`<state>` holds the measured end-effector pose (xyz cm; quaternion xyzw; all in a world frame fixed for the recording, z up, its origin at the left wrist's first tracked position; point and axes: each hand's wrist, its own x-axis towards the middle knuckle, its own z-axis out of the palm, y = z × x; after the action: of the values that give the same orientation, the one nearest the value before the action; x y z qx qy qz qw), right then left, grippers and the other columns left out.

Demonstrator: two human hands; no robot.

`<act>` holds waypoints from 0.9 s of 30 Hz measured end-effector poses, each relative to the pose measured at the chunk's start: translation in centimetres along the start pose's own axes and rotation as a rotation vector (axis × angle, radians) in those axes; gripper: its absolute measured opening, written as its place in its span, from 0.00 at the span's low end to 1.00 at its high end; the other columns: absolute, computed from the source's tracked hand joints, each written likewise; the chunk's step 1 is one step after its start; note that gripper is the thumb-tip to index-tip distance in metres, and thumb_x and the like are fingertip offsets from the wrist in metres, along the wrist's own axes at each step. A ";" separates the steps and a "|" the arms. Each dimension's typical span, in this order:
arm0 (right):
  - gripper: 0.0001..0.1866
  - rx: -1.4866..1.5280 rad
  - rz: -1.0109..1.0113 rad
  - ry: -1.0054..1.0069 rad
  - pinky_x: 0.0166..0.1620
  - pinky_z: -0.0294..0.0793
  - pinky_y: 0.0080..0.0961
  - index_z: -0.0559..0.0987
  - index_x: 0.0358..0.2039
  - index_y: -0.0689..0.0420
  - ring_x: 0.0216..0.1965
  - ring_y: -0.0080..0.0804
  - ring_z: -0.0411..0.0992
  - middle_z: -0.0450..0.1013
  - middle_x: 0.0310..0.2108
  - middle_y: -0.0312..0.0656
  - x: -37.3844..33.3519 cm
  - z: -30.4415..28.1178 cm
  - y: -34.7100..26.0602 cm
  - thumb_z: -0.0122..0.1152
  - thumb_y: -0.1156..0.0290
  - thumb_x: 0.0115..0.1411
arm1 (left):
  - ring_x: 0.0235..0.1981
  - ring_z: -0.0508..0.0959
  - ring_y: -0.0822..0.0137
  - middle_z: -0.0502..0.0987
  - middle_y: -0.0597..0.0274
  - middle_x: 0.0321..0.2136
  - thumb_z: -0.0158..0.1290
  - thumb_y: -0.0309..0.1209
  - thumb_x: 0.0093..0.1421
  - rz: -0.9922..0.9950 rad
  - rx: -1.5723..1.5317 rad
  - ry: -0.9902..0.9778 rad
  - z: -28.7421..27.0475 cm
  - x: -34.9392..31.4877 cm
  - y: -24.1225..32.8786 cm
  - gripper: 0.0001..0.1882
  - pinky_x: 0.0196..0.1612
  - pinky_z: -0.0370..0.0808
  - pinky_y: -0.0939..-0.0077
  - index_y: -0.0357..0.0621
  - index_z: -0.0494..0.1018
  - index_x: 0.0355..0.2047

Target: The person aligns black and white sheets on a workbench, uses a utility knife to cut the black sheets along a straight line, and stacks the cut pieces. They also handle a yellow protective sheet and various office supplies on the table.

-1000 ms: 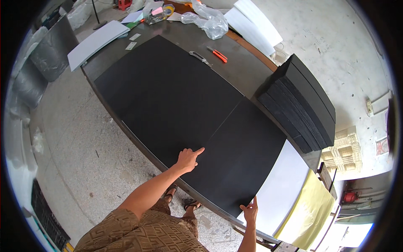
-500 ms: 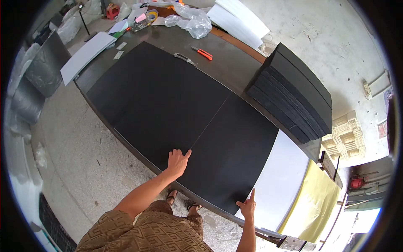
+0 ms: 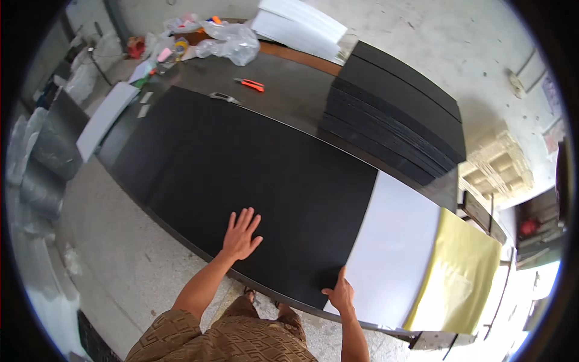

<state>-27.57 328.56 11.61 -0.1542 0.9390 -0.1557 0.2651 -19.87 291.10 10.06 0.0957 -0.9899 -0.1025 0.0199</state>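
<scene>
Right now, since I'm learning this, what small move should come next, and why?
Perhaps press the left hand on the black sheet: it is spread over the surface, while the right hand sits at the edge beside the white sheet.

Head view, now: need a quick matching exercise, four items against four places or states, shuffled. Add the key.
Column 1
1. Left hand
2. Right hand
3. Orange-handled cutter
4. Yellow sheet

Column 2
A. To the right of the white sheet
B. Fingers spread, over the black sheeting
C. On the dark tabletop, to the left of the black stack
D. At the border between the black sheeting and the white sheet

Pairs: 1-B, 2-D, 3-C, 4-A
</scene>
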 end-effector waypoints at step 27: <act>0.59 0.196 -0.041 -0.074 0.40 0.73 0.45 0.44 0.64 0.69 0.38 0.60 0.74 0.73 0.34 0.62 4.4 5.4 -13.4 0.75 0.65 0.42 | 0.67 0.52 0.51 0.53 0.49 0.66 0.51 0.37 0.58 -0.032 0.078 -0.038 -3.5 1.1 -14.9 0.34 0.64 0.44 0.33 0.39 0.57 0.63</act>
<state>-25.41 313.71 10.23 -0.1526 0.9055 -0.2463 0.3100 -17.96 275.86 10.43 0.1103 -0.9917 -0.0659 -0.0041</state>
